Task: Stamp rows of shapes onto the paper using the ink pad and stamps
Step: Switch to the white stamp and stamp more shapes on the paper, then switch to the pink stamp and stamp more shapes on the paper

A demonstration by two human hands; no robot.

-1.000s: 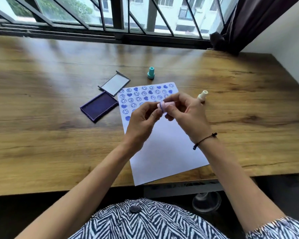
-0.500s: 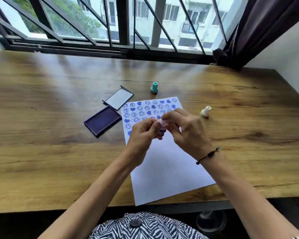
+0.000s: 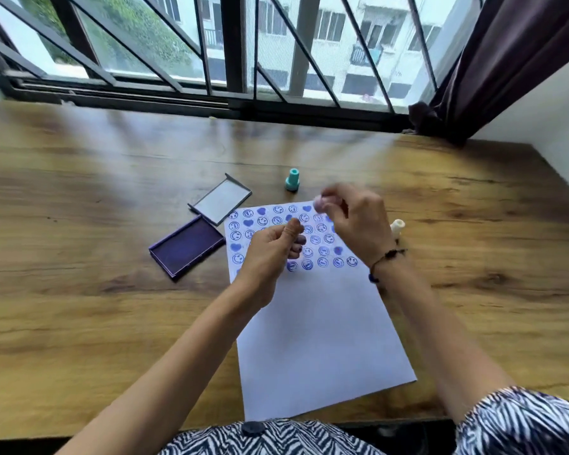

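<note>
A white sheet of paper [image 3: 312, 326] lies on the wooden desk, its far part covered with rows of blue smiley and heart prints. My right hand [image 3: 355, 221], blurred by motion, hovers above the top rows and pinches a small pale lilac stamp [image 3: 319, 203] at its fingertips. My left hand [image 3: 270, 257] is over the paper's left side, fingers curled in, with nothing visible in it and apart from the stamp. The open purple ink pad [image 3: 186, 247] sits left of the paper, its lid [image 3: 222, 200] tilted back behind it.
A teal stamp [image 3: 292, 179] stands upright just beyond the paper's top edge. A cream stamp [image 3: 397, 228] stands by the paper's right edge, partly behind my right wrist. The barred window runs along the desk's far edge, with a dark curtain and a wall at the right.
My hands, together on the lilac stamp before, have come apart. The right hand has carried the stamp up and away toward the top of the paper; the left hand let go.
</note>
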